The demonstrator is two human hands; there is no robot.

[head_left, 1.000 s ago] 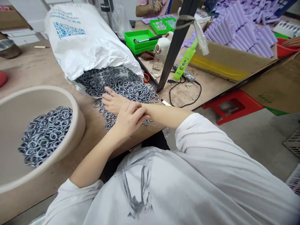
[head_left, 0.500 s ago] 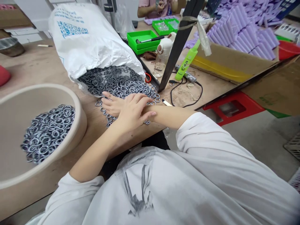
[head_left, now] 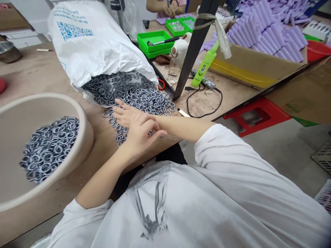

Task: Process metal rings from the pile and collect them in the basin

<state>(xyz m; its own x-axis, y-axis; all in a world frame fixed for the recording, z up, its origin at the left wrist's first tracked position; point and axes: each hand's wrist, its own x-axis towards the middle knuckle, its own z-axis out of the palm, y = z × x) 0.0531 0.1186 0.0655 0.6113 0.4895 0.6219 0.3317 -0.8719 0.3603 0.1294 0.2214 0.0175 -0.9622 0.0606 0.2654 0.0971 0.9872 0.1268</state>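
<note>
My right hand (head_left: 124, 114) lies palm down at the near edge of a heap of grey rings (head_left: 147, 98), fingers spread and touching them. My left hand (head_left: 141, 132) crosses in front of my right forearm, its fingers curled inward and the thumb stretched to the right. Between thumb and fingers a few rings show; the palm itself is hidden. The heap spills onto the table from the mouth of a white printed sack (head_left: 103, 51). At left, a large beige basin (head_left: 86, 127) holds a pile of the same rings.
A dark upright post (head_left: 193, 51) stands right of the heap. Beyond it are a bottle (head_left: 176, 62), a yellow-green tube (head_left: 205, 65), a cable (head_left: 221, 98) and a carton (head_left: 248, 65) with purple pieces. Green trays (head_left: 155, 39) and another person's hands (head_left: 170, 8) are at the back.
My left hand has gone from spread fingers over my right forearm to curled fingers, a little nearer to me. Loose rings under its thumb have left the table there. My right hand stays on the rings.
</note>
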